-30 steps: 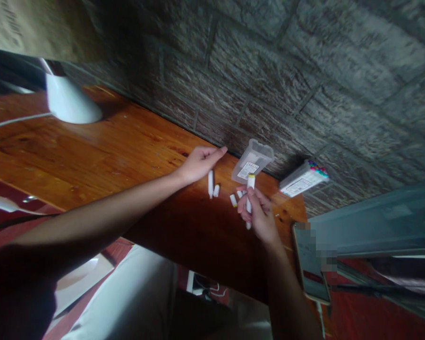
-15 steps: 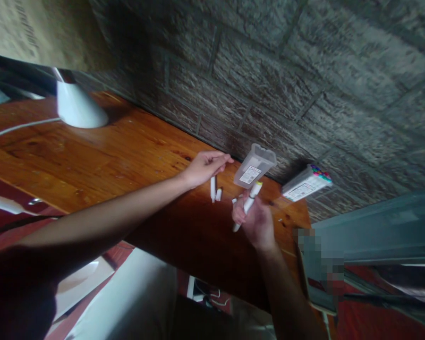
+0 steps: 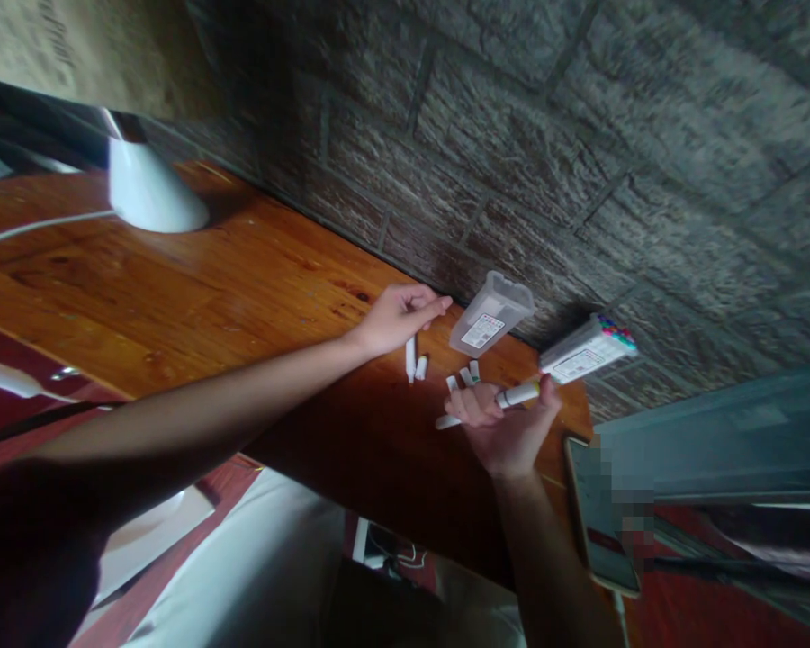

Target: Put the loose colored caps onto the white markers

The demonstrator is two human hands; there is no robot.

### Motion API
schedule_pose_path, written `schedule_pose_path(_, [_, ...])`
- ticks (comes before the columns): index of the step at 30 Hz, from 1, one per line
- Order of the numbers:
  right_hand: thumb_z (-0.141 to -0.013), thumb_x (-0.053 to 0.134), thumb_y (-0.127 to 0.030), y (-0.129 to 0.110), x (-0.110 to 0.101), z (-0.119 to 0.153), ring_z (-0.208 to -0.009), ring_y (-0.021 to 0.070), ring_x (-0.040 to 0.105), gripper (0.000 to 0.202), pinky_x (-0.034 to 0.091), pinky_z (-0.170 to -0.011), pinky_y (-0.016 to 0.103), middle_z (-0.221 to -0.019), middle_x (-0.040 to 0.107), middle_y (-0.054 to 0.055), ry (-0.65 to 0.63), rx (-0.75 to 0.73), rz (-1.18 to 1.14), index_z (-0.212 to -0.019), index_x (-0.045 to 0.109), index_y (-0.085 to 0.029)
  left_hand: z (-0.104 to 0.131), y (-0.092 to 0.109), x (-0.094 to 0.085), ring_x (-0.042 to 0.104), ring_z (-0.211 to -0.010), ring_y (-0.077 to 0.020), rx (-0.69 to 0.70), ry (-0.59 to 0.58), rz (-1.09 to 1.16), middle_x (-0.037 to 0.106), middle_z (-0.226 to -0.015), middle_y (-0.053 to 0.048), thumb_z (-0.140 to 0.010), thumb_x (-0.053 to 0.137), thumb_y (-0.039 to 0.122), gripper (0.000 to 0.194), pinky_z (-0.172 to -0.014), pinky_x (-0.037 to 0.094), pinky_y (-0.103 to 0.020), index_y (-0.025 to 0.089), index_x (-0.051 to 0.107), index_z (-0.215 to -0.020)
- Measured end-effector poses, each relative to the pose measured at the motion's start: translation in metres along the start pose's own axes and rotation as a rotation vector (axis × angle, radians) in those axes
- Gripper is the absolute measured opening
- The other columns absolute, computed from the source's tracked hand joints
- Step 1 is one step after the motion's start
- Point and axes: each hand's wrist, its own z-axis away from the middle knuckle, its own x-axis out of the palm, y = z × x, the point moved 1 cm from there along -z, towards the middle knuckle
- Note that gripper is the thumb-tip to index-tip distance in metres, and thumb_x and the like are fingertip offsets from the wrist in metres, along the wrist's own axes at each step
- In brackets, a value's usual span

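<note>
A white marker with a yellow end lies across my right hand. The fingers wrap round it, and the thumb reaches its yellow end. My left hand hovers near the wall edge of the desk, thumb and fingers pinched; whatever is between them is hidden. Just below the left hand is another white marker, partly covered by it, beside a short white cap. Several small white pieces, perhaps caps, lie past my right fingers. Beyond stands a translucent plastic case with a label.
A second case, full of markers with coloured ends, leans near the wall. A phone with a cable lies at the right edge of the wooden desk. A white lamp stands at the left.
My right hand has turned the marker from upright to nearly level, its yellow end now pointing right. More small white pieces show beside it. The left fingers have curled slightly.
</note>
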Motion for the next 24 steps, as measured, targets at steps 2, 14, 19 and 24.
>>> schedule_pose_path(2, [-0.078,0.024,-0.084,0.003,0.0,0.0,-0.04,0.0107,0.017,0.07,0.029,-0.05,0.032,-0.041,0.01,-0.007,0.007,-0.011,-0.036,-0.045,0.018,-0.023,0.001,0.001,0.001,0.04,-0.048,-0.0065,0.013,-0.017,-0.013,0.049,-0.052,0.005,-0.085,0.067,0.047,0.038,-0.049,0.03,-0.021,0.014,0.061,-0.067])
schedule_pose_path(14, [-0.086,0.035,-0.081,-0.002,-0.008,-0.005,-0.048,0.0127,0.03,0.065,0.036,-0.053,0.029,-0.052,0.028,-0.005,0.196,-0.087,0.006,-0.056,0.031,-0.023,0.004,0.005,0.001,0.038,-0.042,-0.0064,0.021,-0.04,-0.104,0.044,-0.043,0.005,-0.093,0.055,0.051,0.052,-0.045,0.03,-0.02,0.016,0.051,-0.054])
schedule_pose_path(19, [-0.086,0.041,-0.077,-0.007,-0.028,-0.005,-0.049,0.0123,0.038,0.058,0.032,-0.047,0.026,-0.057,0.039,-0.005,0.572,-0.256,0.329,-0.067,0.047,-0.023,0.008,0.005,0.004,0.045,-0.047,-0.0068,0.036,-0.236,-0.055,0.055,-0.053,0.003,-0.09,0.06,0.044,0.039,-0.048,0.034,-0.019,0.015,0.057,-0.064])
schedule_pose_path(24, [-0.084,0.06,-0.065,-0.005,-0.037,-0.006,-0.048,0.0098,0.042,0.048,0.032,-0.047,0.025,-0.054,0.046,-0.007,0.763,-0.349,0.44,-0.071,0.049,-0.02,0.016,0.001,0.01,0.048,-0.054,-0.0074,0.098,-0.414,-0.178,0.067,-0.081,-0.002,-0.09,0.062,0.038,0.035,-0.05,0.035,-0.02,0.015,0.066,-0.116])
